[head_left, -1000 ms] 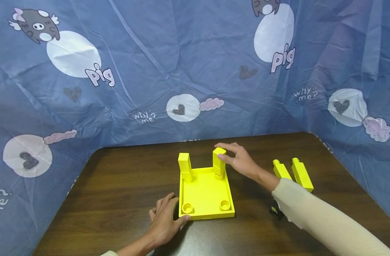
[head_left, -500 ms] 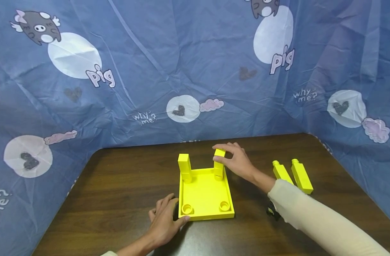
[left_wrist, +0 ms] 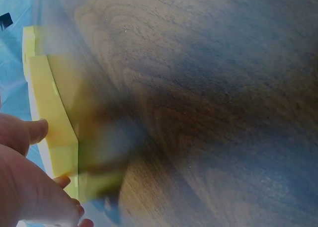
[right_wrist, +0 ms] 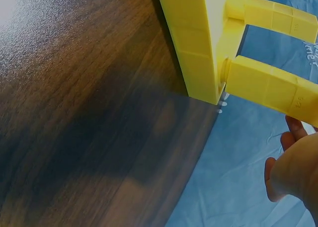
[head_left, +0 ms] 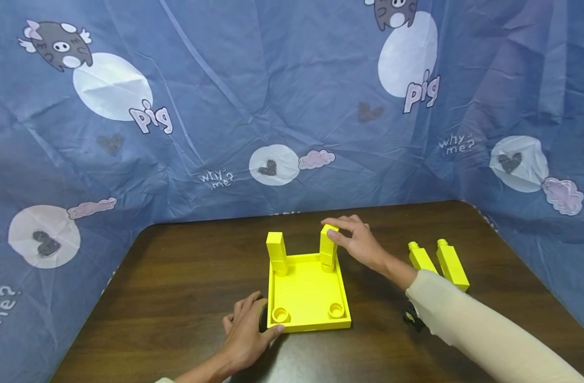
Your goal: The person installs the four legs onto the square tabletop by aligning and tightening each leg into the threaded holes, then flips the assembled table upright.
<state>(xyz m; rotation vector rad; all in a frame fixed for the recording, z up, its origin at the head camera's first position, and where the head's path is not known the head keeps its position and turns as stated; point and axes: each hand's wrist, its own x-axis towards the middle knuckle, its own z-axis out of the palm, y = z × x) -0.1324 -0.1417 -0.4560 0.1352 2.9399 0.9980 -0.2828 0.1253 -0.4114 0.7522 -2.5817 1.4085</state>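
Observation:
A square yellow tray-like base (head_left: 307, 298) lies on the table with its raised rim up. My left hand (head_left: 246, 338) grips its near left corner, thumb at the front edge and fingers along the left side. At the far right corner stands a square yellow leg (head_left: 327, 246), its top pinched between the thumb and fingers of my right hand (head_left: 361, 244). Another yellow leg (head_left: 275, 251) stands upright at the far left corner. The near corners have round sockets, one left socket (head_left: 280, 315) and one right socket (head_left: 336, 310). In the right wrist view the pinched leg (right_wrist: 271, 85) meets the base at its corner.
Two loose yellow legs with threaded ends, a nearer-in leg (head_left: 422, 258) and an outer leg (head_left: 452, 266), lie on the brown wooden table (head_left: 186, 287) at right, beyond my right forearm. A blue printed cloth (head_left: 292, 106) hangs behind the table.
The far right leg has turned a little about its upright axis, back and forth, under my right fingers. My right hand has shifted slightly. The left hand and base stay put.

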